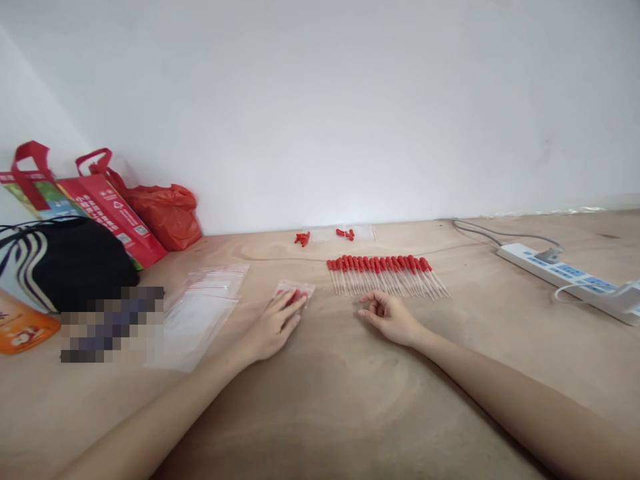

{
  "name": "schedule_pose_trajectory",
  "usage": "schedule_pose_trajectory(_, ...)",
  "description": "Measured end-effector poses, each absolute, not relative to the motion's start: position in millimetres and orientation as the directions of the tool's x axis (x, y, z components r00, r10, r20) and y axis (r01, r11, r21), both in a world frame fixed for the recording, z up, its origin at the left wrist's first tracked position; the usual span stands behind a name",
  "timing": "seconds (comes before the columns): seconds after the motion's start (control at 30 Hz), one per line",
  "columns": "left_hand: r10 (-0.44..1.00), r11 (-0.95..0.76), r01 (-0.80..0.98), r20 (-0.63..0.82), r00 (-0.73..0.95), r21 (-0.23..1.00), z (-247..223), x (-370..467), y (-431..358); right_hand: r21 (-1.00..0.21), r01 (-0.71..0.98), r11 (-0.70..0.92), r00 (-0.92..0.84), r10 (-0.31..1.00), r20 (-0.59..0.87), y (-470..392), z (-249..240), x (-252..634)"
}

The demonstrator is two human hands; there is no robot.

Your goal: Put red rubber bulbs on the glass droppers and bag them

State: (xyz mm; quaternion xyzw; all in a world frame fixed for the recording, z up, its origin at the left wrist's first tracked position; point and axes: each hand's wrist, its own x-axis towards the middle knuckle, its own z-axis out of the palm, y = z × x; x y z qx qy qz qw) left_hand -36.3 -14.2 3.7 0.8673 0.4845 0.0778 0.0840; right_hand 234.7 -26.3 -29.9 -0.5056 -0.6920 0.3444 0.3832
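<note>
My left hand [275,327] lies with its fingers apart on a small clear plastic bag [309,289] that has red pieces under the fingertips. To its right, my right hand [387,317] rests on the wooden table with curled fingers; whether anything is between them is too small to tell. Just beyond that hand is a row of red-topped droppers [380,265] with thin pale stems pointing toward me. Farther back sit two small heaps of red pieces, one at the left [302,239] and one on a flat clear bag [367,233].
Flat clear zip bags [200,320] lie left of my left hand. Red shopping bags [115,217], a black bag [85,263] and an orange packet [25,327] crowd the far left. A white power strip [565,277] with cables lies at the right; a wall [320,113] stands behind.
</note>
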Motion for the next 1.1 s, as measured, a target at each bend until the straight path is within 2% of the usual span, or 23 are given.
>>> schedule_pose_trajectory(0.2, 0.929, -0.327, 0.934, 0.234, 0.288, 0.145, -3.8, -18.6, 41.8, -0.861, 0.444, 0.249, -0.219, 0.962, 0.166, -28.3, -28.1, 233.0)
schedule_pose_trajectory(0.3, 0.916, -0.306, 0.944, 0.308, 0.256, 0.125, 0.5, -21.3, 42.7, -0.864, 0.441, 0.243, -0.225, 0.962, 0.156, -28.7, -27.7, 233.3)
schedule_pose_trajectory(0.4, 0.907, -0.205, 0.979, 0.381, 0.182, 0.021, 9.0, -45.0, 26.4, -0.86, 0.447, 0.245, -0.23, 0.961, 0.154, -29.1, -27.8, 233.5)
schedule_pose_trajectory(0.5, 0.928, 0.046, 0.996, 0.373, -0.013, -0.08, 15.1, -80.7, 5.9, -0.853, 0.455, 0.255, -0.239, 0.958, 0.159, -29.3, -28.0, 233.2)
schedule_pose_trajectory(0.57, 0.939, 0.224, 0.97, 0.289, -0.188, -0.098, 15.4, -102.2, -4.6, -0.851, 0.456, 0.261, -0.245, 0.956, 0.162, -29.4, -28.0, 232.8)
schedule_pose_trajectory(0.63, 0.945, 0.292, 0.949, 0.188, -0.268, -0.116, 12.5, -117.0, -10.8, -0.85, 0.457, 0.264, -0.246, 0.955, 0.165, -29.5, -27.7, 232.2)
schedule_pose_trajectory(0.73, 0.967, 0.25, 0.961, 0.071, -0.243, -0.121, 6.2, -125.5, -13.4, -0.849, 0.46, 0.261, -0.239, 0.957, 0.164, -29.9, -26.7, 231.7)
schedule_pose_trajectory(0.8, 0.981, 0.192, 0.975, 0.053, -0.187, -0.115, 3.5, -126.0, -12.9, -0.849, 0.462, 0.255, -0.234, 0.959, 0.16, -30.2, -25.9, 231.7)
schedule_pose_trajectory(1.0, 0.979, 0.177, 0.982, 0.114, -0.17, -0.06, 9.3, -123.0, -16.7, -0.844, 0.467, 0.264, -0.236, 0.957, 0.169, -30.0, -26.1, 231.8)
schedule_pose_trajectory(1.07, 0.979, 0.089, 0.996, 0.184, -0.086, -0.01, 14.0, -111.7, -23.2, -0.84, 0.468, 0.273, -0.226, 0.956, 0.185, -29.4, -26.4, 231.8)
schedule_pose_trajectory(1.1, 0.977, -0.009, 1.0, 0.212, 0.006, 0.015, 16.3, -102.0, -27.6, -0.837, 0.471, 0.279, -0.218, 0.956, 0.196, -29.1, -26.4, 232.0)
